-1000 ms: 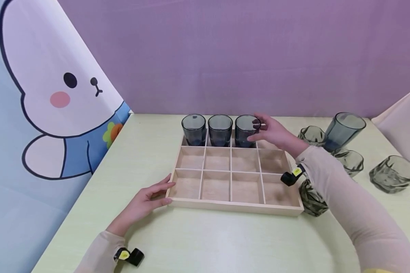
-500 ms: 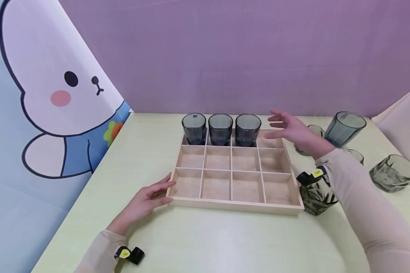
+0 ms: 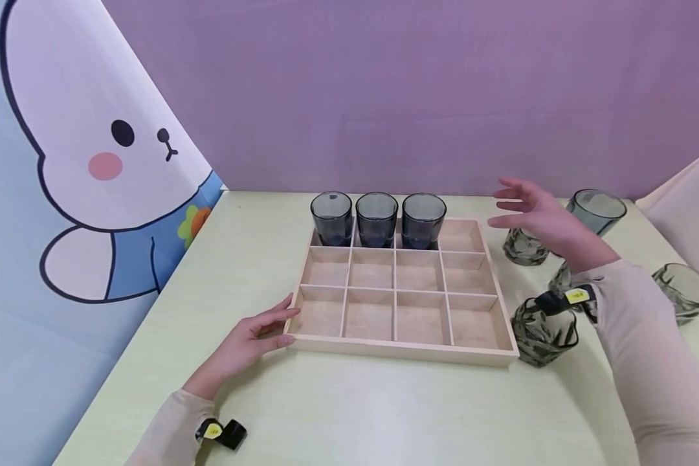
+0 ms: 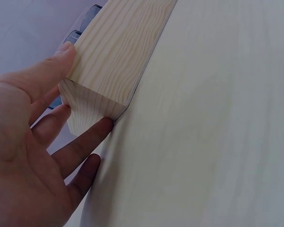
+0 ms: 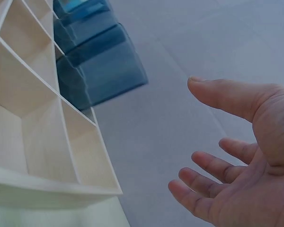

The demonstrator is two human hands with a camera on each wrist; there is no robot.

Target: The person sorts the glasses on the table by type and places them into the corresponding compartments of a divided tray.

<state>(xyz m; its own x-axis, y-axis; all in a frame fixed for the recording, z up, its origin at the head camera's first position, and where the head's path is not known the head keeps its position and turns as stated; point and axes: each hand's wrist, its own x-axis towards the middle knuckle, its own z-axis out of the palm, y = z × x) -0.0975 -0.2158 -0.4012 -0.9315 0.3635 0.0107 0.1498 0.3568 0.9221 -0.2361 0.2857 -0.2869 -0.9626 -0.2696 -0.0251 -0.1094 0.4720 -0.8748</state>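
In the head view a shallow wooden divided box [image 3: 408,349] lies on the table. Three smoky blue-grey glass tumblers, left [image 3: 331,220], middle [image 3: 376,221] and right [image 3: 422,222], stand in its back row. My left hand [image 3: 241,349] touches the box's front left corner; the left wrist view shows its thumb and fairly straight fingers [image 4: 83,146] against the wood. My right hand [image 3: 542,217] is past the box's back right corner with fingers spread and nothing between them. Below it stands a faceted grey glass [image 3: 525,249], partly covered by the hand.
Right of the box, another faceted glass [image 3: 543,333] stands close to its front right corner. A tall blue-grey tumbler [image 3: 599,210] and a faceted glass [image 3: 684,291] are farther right, partly behind the right arm. A purple cloth [image 3: 384,97] hangs behind the table.
My right hand has let go of the third tumbler in the back row and moved right, away from the box, over the loose glasses. The left hand stays at the corner.
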